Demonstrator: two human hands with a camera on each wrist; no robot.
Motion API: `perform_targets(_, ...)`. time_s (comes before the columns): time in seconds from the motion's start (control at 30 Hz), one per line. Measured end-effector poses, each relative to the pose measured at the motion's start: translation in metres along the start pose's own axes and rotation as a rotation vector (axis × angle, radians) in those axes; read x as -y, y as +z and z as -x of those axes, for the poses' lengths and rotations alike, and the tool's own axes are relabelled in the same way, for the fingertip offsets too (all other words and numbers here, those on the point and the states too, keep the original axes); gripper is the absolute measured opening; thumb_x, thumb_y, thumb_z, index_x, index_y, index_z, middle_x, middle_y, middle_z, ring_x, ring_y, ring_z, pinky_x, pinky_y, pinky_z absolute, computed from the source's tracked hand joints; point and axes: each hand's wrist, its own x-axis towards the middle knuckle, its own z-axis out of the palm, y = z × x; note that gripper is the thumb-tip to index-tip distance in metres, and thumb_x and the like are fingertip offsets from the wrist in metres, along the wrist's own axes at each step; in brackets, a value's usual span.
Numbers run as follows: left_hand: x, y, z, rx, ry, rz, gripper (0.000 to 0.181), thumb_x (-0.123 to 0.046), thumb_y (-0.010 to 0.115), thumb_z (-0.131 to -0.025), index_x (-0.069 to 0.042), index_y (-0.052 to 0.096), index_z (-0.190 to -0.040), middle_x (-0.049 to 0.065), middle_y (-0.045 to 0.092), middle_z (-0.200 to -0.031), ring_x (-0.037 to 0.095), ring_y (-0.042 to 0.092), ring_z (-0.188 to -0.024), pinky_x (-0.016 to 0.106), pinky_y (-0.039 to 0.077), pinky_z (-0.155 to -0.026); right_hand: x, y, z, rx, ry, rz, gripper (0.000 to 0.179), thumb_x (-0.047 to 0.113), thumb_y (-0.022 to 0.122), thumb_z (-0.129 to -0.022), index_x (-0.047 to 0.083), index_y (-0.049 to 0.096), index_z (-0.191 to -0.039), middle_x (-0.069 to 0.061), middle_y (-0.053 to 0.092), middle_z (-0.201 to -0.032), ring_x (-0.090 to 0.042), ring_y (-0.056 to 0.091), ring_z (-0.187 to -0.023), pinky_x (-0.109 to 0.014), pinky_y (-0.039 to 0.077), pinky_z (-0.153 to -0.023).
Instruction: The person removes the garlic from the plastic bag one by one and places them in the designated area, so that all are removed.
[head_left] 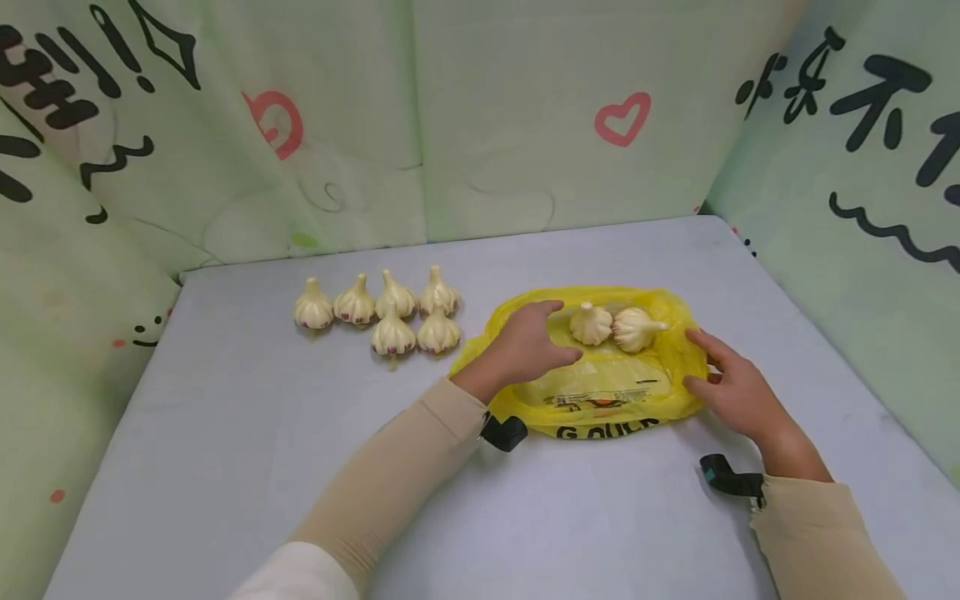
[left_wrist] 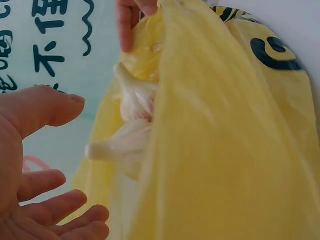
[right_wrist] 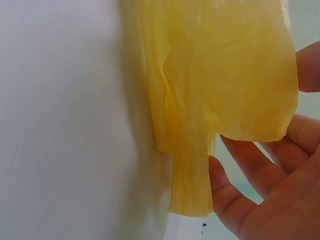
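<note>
A yellow plastic bag (head_left: pixel 600 417) with dark print lies spread on the table, its mouth gaping. Two garlic bulbs, one on the left (head_left: pixel 590 324) and one on the right (head_left: pixel 635 330), lie side by side in it. My left hand (head_left: pixel 528 342) is over the bag's left part, thumb and fingers spread apart and holding nothing, close to the left bulb. At the bag's right edge my right hand (head_left: pixel 731 387) holds the plastic with its fingertips. In the right wrist view, the fingers (right_wrist: pixel 240 200) are beside a hanging strip of the bag.
Several more garlic bulbs (head_left: pixel 393 334) stand grouped on the pale table (head_left: pixel 247 433), left of the bag. Printed cloth (head_left: pixel 487 125) rises behind the table and along both sides. A black wrist camera (head_left: pixel 504 432) sits at the left cuff, another camera (head_left: pixel 727 477) at the right.
</note>
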Motion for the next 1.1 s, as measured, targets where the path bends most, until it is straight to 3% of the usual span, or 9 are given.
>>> perform_targets(0.27, -0.002, 0.018, -0.019, 0.022, -0.010, -0.005, 0.073, -0.024, 0.076, -0.090, -0.003, 0.041, -0.151, 0.012, 0.050, -0.147, 0.019, 0.055, -0.119, 0.031, 0.048, -0.096, -0.001, -0.003, -0.002, 0.010, -0.017, 0.002, 0.067, 0.010, 0.055, -0.098, -0.008, 0.023, -0.154, -0.032, 0.021, -0.158, -0.053, 0.033, -0.132, -0.068, 0.036, -0.100)
perform_targets(0.43, 0.001, 0.025, -0.024, 0.010, -0.031, 0.059, 0.078, -0.021, 0.076, -0.089, -0.004, 0.037, -0.154, 0.012, 0.048, -0.149, 0.018, 0.055, -0.107, 0.030, 0.049, -0.092, -0.002, -0.003, -0.003, 0.000, -0.030, 0.005, 0.067, 0.010, 0.056, -0.098, -0.008, 0.024, -0.154, -0.032, 0.022, -0.157, -0.052, 0.034, -0.131, -0.068, 0.036, -0.100)
perform_targets(0.7, 0.003, 0.037, -0.032, -0.027, -0.056, 0.129, 0.073, -0.017, 0.076, -0.091, -0.007, 0.040, -0.153, 0.008, 0.046, -0.151, 0.018, 0.054, -0.116, 0.030, 0.048, -0.096, -0.001, -0.004, -0.002, -0.007, -0.037, 0.013, 0.066, 0.010, 0.056, -0.098, -0.009, 0.025, -0.154, -0.032, 0.023, -0.157, -0.052, 0.036, -0.131, -0.068, 0.037, -0.098)
perform_targets(0.93, 0.004, 0.042, -0.034, -0.073, -0.074, 0.175, 0.057, -0.018, 0.075, -0.092, -0.008, 0.051, -0.142, 0.007, 0.057, -0.131, 0.015, 0.057, -0.088, 0.023, 0.050, -0.072, -0.002, -0.004, -0.002, -0.012, -0.031, 0.011, 0.067, 0.009, 0.057, -0.097, -0.009, 0.025, -0.153, -0.032, 0.024, -0.157, -0.051, 0.036, -0.130, -0.068, 0.037, -0.098)
perform_targets(1.1, 0.005, 0.045, -0.035, -0.072, -0.078, 0.242, 0.049, -0.016, 0.076, -0.091, -0.008, 0.051, -0.133, 0.005, 0.058, -0.108, 0.015, 0.056, -0.077, 0.023, 0.049, -0.064, -0.002, -0.003, -0.002, -0.015, -0.031, 0.015, 0.067, 0.010, 0.057, -0.098, -0.008, 0.025, -0.154, -0.032, 0.024, -0.157, -0.050, 0.037, -0.130, -0.067, 0.038, -0.098)
